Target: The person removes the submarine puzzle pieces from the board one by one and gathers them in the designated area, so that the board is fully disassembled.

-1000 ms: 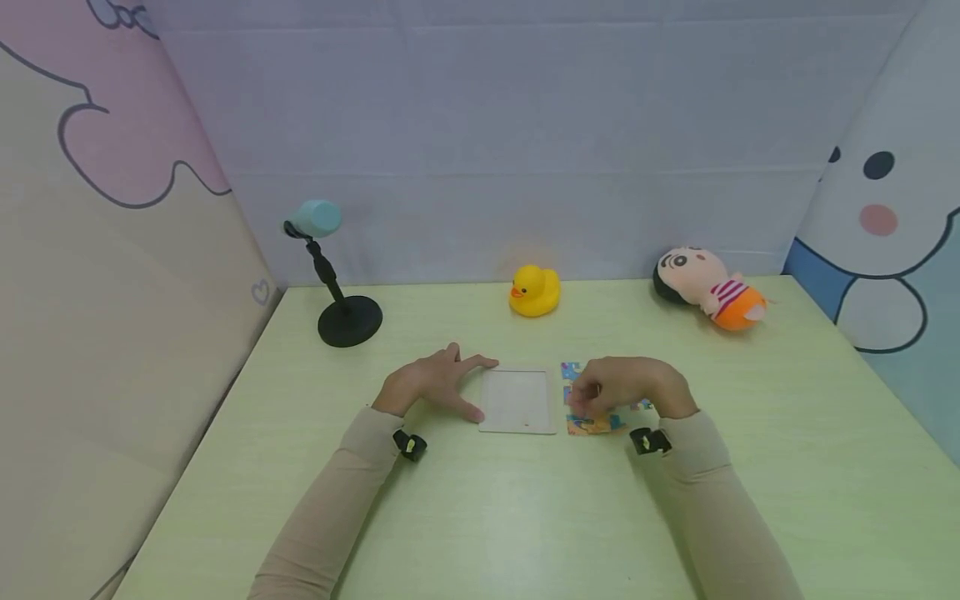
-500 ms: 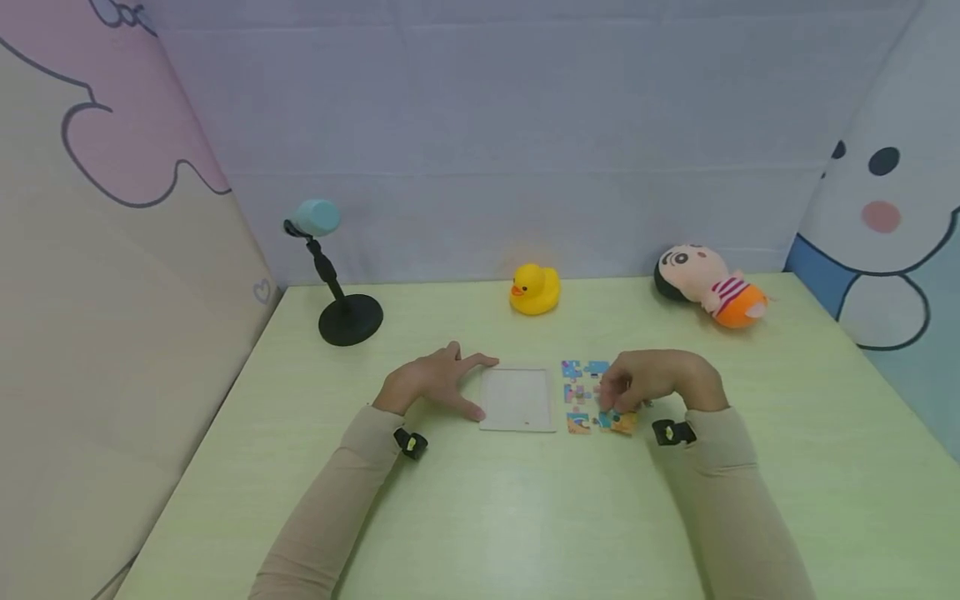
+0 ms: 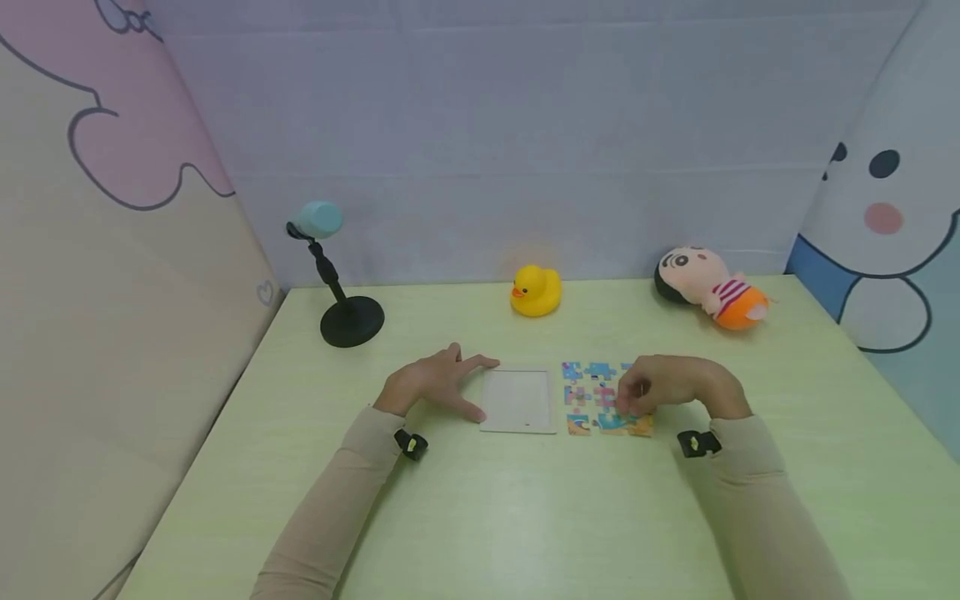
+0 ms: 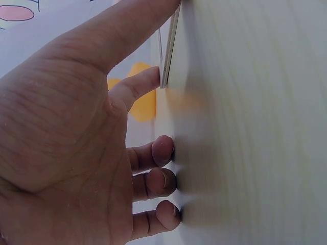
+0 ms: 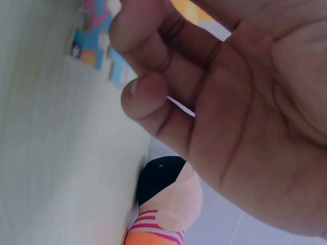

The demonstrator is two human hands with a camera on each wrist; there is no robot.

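My left hand (image 3: 438, 382) rests on the table, fingers spread, beside a pale puzzle frame (image 3: 517, 402). Thumb and index finger touch its left side near two corners. The left wrist view shows the frame (image 4: 169, 48) edge-on against those fingers. Colourful puzzle pieces (image 3: 600, 372) lie in rows right of the frame. Over the right-hand part of them bends my right hand (image 3: 667, 385), its thumb and index pinching down at an orange-and-blue puzzle piece (image 3: 641, 427). The right wrist view has that hand's curled fingers (image 5: 148, 97) large, but the pinching fingertips are out of sight.
A yellow rubber duck (image 3: 536, 292) sits at the table's back middle. At the back right lies a soft doll (image 3: 712, 287) with orange shorts. A light-blue device on a black stand (image 3: 351, 321) occupies the back left. Walls border three sides.
My right hand has moved rightward over the puzzle pieces, uncovering those on the left. The orange-and-blue puzzle piece in the near row has shifted right with it. My left hand stays on the frame.
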